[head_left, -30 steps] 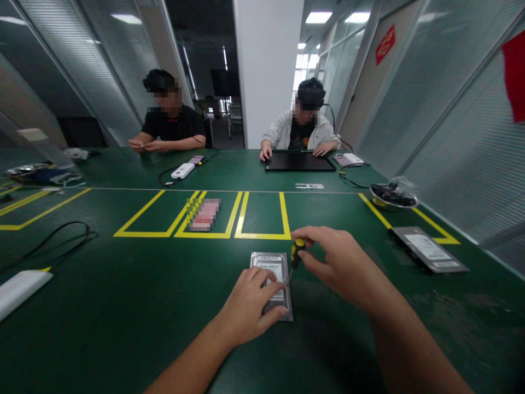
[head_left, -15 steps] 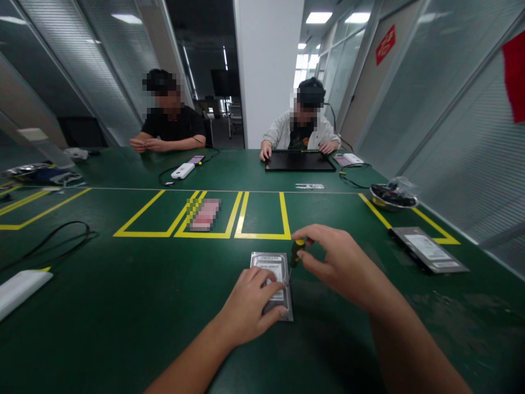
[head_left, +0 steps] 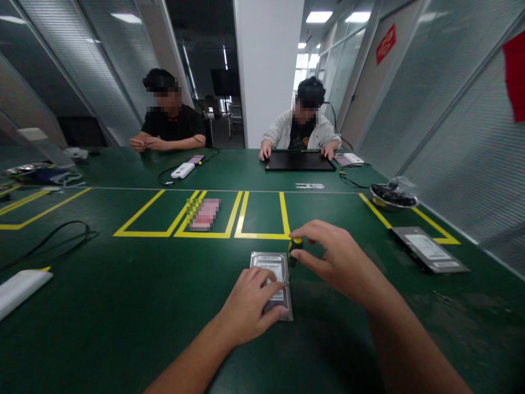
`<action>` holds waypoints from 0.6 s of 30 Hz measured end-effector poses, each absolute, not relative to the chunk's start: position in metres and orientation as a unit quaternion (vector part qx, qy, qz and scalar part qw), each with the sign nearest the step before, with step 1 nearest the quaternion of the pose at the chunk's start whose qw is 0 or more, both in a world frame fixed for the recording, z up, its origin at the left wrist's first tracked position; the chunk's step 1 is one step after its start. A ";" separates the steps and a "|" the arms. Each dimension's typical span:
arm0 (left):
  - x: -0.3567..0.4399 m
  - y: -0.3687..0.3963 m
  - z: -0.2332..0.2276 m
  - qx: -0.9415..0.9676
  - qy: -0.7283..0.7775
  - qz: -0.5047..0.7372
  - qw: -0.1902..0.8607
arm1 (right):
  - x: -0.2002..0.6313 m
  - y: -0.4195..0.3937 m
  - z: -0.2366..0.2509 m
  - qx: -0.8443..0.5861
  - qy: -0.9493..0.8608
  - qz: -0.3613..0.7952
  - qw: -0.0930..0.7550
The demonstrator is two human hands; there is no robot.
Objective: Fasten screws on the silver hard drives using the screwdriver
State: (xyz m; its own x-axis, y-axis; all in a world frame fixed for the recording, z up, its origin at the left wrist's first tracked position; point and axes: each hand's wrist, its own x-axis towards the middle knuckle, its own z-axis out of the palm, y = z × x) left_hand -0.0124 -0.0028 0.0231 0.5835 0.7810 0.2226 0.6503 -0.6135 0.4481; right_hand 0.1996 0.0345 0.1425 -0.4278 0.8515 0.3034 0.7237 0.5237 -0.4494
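A silver hard drive (head_left: 268, 258) with a white label lies flat on the green table in front of me. My left hand (head_left: 256, 303) rests over it, fingers curled across the label and thumb by the right edge, holding it down and hiding its lower left part. Between thumb and fingers, my right hand (head_left: 328, 254) grips a small screwdriver (head_left: 295, 249) with a yellow and dark handle. The screwdriver stands nearly upright at the drive's right edge; I cannot make out its tip.
Another hard drive (head_left: 429, 249) lies at right, near a metal bowl (head_left: 394, 203) of dark parts. Yellow tape marks (head_left: 262, 236) and a pink phone (head_left: 205, 214) lie ahead. A white power bank (head_left: 22, 290) is at left. Two people sit opposite, one touching a black panel (head_left: 301, 160).
My right hand has shifted slightly up and left, and the screwdriver handle has changed its tilt. My left hand and the hard drive stay put. The opposite person's hand moved onto the panel's edge.
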 end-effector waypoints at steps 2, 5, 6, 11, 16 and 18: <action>-0.012 -0.003 0.022 0.875 0.409 0.202 0.160 | 0.198 0.036 0.143 -0.479 -0.833 0.124 0.248; -0.012 -0.003 0.022 0.875 0.410 0.202 0.158 | 0.197 0.037 0.143 -0.488 -0.831 0.114 0.242; -0.012 -0.003 0.022 0.875 0.410 0.202 0.158 | 0.197 0.037 0.143 -0.486 -0.831 0.112 0.246; -0.012 -0.003 0.024 0.875 0.411 0.201 0.160 | 0.201 0.035 0.141 -0.485 -0.827 0.111 0.261; -0.012 -0.003 0.024 0.874 0.412 0.203 0.160 | 0.198 0.036 0.141 -0.481 -0.832 0.110 0.256; -0.012 -0.003 0.024 0.874 0.411 0.204 0.158 | 0.197 0.036 0.142 -0.484 -0.831 0.105 0.253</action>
State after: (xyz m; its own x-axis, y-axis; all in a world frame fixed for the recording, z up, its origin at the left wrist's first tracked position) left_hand -0.0120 -0.0031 0.0241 0.5789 0.7834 0.2262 0.6542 -0.6118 0.4447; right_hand 0.1965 0.0356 0.1420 -0.4037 0.8572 0.3196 0.7507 0.5101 -0.4198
